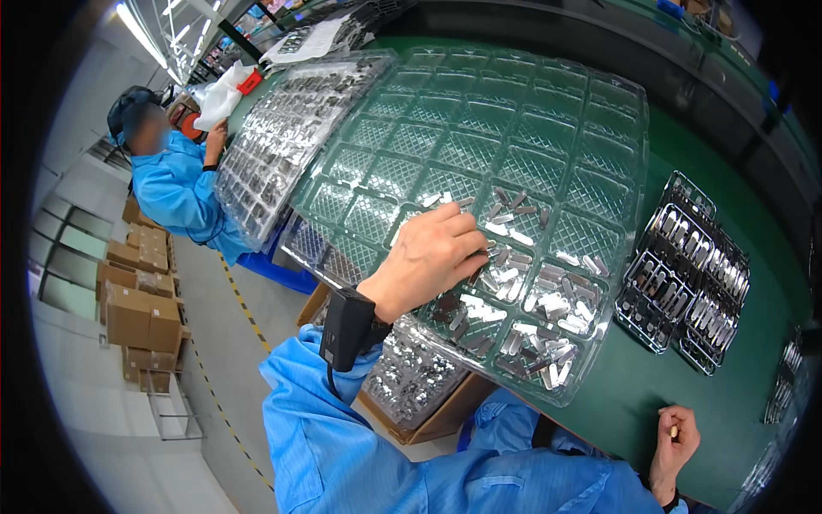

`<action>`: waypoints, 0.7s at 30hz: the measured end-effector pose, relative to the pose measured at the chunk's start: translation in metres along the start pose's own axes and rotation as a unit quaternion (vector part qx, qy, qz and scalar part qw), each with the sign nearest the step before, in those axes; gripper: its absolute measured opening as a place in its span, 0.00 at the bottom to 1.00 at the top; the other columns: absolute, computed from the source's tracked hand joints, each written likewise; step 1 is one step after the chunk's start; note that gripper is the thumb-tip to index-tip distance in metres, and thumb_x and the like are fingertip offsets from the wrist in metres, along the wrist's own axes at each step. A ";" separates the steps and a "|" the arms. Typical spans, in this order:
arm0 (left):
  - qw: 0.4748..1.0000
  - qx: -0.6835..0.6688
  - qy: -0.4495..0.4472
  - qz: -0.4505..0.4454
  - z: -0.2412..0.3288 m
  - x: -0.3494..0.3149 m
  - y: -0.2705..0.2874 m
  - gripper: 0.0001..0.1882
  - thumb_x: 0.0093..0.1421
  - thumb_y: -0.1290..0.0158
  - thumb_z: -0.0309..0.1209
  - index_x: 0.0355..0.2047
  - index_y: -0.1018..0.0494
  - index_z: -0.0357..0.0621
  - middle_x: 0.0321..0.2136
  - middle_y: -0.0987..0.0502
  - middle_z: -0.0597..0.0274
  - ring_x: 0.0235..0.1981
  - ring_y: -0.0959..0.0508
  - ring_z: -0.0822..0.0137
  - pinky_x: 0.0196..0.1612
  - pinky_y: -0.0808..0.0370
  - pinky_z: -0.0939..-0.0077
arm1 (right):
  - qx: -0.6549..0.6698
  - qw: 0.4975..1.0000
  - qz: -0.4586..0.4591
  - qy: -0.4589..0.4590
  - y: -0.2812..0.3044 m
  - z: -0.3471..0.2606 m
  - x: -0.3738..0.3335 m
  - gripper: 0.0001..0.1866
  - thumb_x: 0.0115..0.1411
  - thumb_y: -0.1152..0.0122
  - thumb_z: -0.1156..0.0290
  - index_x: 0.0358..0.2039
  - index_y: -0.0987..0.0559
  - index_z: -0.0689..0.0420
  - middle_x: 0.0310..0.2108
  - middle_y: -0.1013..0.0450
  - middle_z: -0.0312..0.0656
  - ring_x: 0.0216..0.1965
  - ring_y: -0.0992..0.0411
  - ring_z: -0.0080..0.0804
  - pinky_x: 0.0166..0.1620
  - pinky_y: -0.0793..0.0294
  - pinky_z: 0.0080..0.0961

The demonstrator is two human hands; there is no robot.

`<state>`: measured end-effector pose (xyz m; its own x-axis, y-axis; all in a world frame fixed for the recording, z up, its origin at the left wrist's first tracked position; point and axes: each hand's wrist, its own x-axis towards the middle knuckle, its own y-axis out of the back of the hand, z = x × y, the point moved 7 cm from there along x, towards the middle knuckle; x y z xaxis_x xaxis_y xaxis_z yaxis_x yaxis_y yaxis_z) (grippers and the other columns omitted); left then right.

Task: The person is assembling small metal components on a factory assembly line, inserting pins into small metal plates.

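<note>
A clear plastic tray (535, 137) with rows of compartments lies across the green bench. Small flat silver metal pieces (561, 300) fill several of its near compartments. Over these, my left hand (432, 257) reaches in with its fingers curled and pinched together at the pieces. Whatever its fingertips hold is hidden. Off to the right, low over the bench edge, is my right hand (675, 450), closed, with a small yellowish bit showing at its fingers that I cannot make out.
Black racks (685, 265) holding rows of silver pieces lie on the bench (599, 411) at right. Another filled tray (291, 137) stands left of mine. Below the bench edge is a cardboard box (428, 424). A co-worker in blue (180, 184) sits at far left.
</note>
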<state>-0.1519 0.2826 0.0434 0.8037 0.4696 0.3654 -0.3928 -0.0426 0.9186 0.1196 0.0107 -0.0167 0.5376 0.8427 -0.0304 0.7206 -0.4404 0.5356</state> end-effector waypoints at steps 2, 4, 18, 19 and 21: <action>1.000 0.002 -0.003 -0.008 0.003 0.001 -0.001 0.06 0.43 0.42 0.28 0.23 0.27 0.44 0.21 0.32 0.67 0.27 0.31 0.66 0.28 0.32 0.74 | -0.004 1.000 0.000 -0.001 -0.001 0.001 0.000 0.08 0.57 0.47 0.70 0.25 0.29 0.62 0.19 0.38 0.31 0.20 0.48 0.15 0.23 0.52 0.16; 1.000 0.004 -0.006 -0.017 0.006 0.003 -0.004 0.06 0.43 0.42 0.29 0.23 0.27 0.44 0.21 0.32 0.67 0.27 0.31 0.66 0.28 0.31 0.74 | -0.009 0.999 0.031 0.028 0.002 -0.002 0.001 0.08 0.56 0.44 0.70 0.24 0.28 0.62 0.13 0.41 0.30 0.15 0.46 0.14 0.22 0.50 0.14; 0.994 -0.061 0.082 -0.042 -0.011 0.000 -0.009 0.04 0.46 0.42 0.29 0.21 0.26 0.44 0.20 0.30 0.67 0.27 0.30 0.65 0.29 0.31 0.73 | -0.013 0.999 0.043 0.028 0.003 0.001 0.000 0.09 0.55 0.44 0.69 0.24 0.28 0.61 0.12 0.42 0.30 0.16 0.47 0.15 0.22 0.50 0.16; 0.994 -0.060 0.082 -0.043 -0.011 -0.001 -0.008 0.04 0.46 0.42 0.29 0.21 0.26 0.44 0.20 0.30 0.67 0.27 0.30 0.65 0.29 0.31 0.73 | -0.010 0.999 0.039 0.019 0.002 0.001 0.000 0.09 0.55 0.44 0.69 0.24 0.28 0.61 0.12 0.42 0.30 0.16 0.47 0.15 0.22 0.50 0.16; 0.989 -0.070 0.113 -0.067 -0.016 -0.002 -0.013 0.05 0.45 0.42 0.30 0.21 0.26 0.44 0.20 0.30 0.67 0.26 0.30 0.66 0.28 0.32 0.74 | -0.012 0.999 0.039 0.017 0.003 0.001 0.000 0.09 0.55 0.44 0.69 0.24 0.28 0.61 0.12 0.42 0.30 0.16 0.47 0.15 0.22 0.50 0.16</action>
<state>-0.1556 0.2962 0.0288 0.7382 0.6489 0.1842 -0.3599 0.1478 0.9212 0.1220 0.0089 -0.0164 0.5763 0.8163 0.0398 0.6662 -0.4974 0.5557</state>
